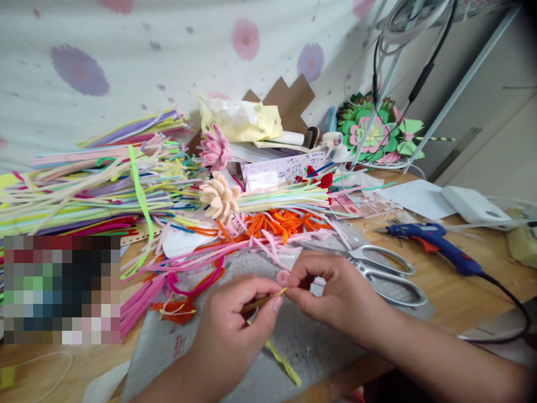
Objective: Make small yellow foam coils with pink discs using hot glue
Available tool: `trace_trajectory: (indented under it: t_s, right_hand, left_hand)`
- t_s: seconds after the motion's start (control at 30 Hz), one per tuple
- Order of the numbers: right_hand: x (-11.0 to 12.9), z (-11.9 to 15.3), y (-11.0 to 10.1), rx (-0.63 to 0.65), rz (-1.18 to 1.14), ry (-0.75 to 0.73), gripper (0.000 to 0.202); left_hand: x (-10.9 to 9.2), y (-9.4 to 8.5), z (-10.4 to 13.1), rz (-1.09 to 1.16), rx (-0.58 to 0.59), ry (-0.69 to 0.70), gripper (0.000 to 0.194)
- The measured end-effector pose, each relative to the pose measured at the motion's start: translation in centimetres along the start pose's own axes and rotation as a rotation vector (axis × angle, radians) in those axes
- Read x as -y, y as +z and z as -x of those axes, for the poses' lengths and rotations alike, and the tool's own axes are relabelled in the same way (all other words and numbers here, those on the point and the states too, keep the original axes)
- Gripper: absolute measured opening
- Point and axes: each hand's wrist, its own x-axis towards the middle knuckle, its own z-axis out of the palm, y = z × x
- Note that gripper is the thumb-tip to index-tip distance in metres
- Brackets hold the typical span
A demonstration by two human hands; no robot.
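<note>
Low in the middle of the head view, both hands meet over a grey mat (163, 358). My left hand (239, 324) is closed, pinching a thin yellow-green strip (264, 301) between thumb and forefinger. The strip's tip is pinched by the fingertips of my right hand (327, 288), also closed. Below my left hand a flat, lighter yellow-green length (285, 364) hangs down; whether it is the same piece is hidden by the fingers. Just behind my right fingertips lies a small pink coil (283, 277). Silver-handled scissors (394, 285) rest just right of my right hand.
A blue glue gun (440, 243) lies at right, its cord running off the wooden table. Bundles of coloured pipe cleaners (92, 190) fill the left and back. Orange pieces (285, 224), a pink fuzzy flower (215, 148) and a cream one (220, 197) are behind the mat.
</note>
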Motion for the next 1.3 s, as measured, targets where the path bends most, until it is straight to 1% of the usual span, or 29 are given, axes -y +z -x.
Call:
trace_trajectory:
  t_s: [0.1,0.27,0.37,0.5,0.7,0.8,0.9,0.97,1.03,1.13,1.2,1.27,1.3]
  right_hand:
    - [0.2,0.1,-0.1,0.007,0.004,-0.002,0.008]
    - [0.6,0.0,0.0,0.020,-0.003,0.021,0.012]
    - [0.8,-0.1,0.1,0.027,-0.038,0.089,0.011]
    - [1.1,-0.3,0.1,0.053,-0.138,0.207,0.010]
    - [0.7,-0.2,0.0,0.100,-0.372,0.375,0.011]
    - [0.5,-0.3,0.1,0.113,-0.417,0.407,0.014]
    - [0.4,-0.5,0.3,0.121,-0.429,0.411,0.017]
    - [0.4,-0.5,0.5,0.135,-0.415,0.409,0.017]
    - [0.5,-0.5,0.4,0.176,-0.397,0.397,0.018]
    - [0.7,-0.4,-0.2,0.306,-0.426,0.353,0.024]
    - [0.8,-0.3,-0.7,0.386,-0.447,0.337,0.030]
    - [0.9,-0.2,-1.2,0.415,-0.435,0.334,0.031]
    - [0.9,-0.2,-1.4,0.403,-0.425,0.336,0.029]
  left_hand:
    - [0.3,0.1,0.1,-0.004,-0.011,-0.013,0.012]
    - [0.6,0.4,0.2,-0.099,-0.027,0.001,0.011]
    - [0.5,0.4,0.3,-0.158,-0.023,0.019,0.012]
    - [0.3,0.2,0.3,-0.202,-0.025,0.091,0.012]
    - [0.2,0.1,-0.1,-0.207,-0.005,0.187,0.014]
    - [0.0,0.2,-0.1,-0.204,0.008,0.208,0.017]
    - [0.1,0.4,-0.1,-0.210,-0.005,0.203,0.018]
    - [0.1,0.5,-0.1,-0.200,-0.016,0.155,0.019]
    - [0.1,0.4,-0.1,-0.154,-0.014,0.052,0.018]
    - [-0.1,0.3,-0.2,-0.015,0.018,-0.148,0.014]
    - [-0.2,0.2,-0.2,0.087,0.032,-0.246,0.011]
    - [-0.1,0.1,-0.3,0.170,0.038,-0.318,0.009]
    - [-0.1,0.1,-0.3,0.208,0.042,-0.348,0.008]
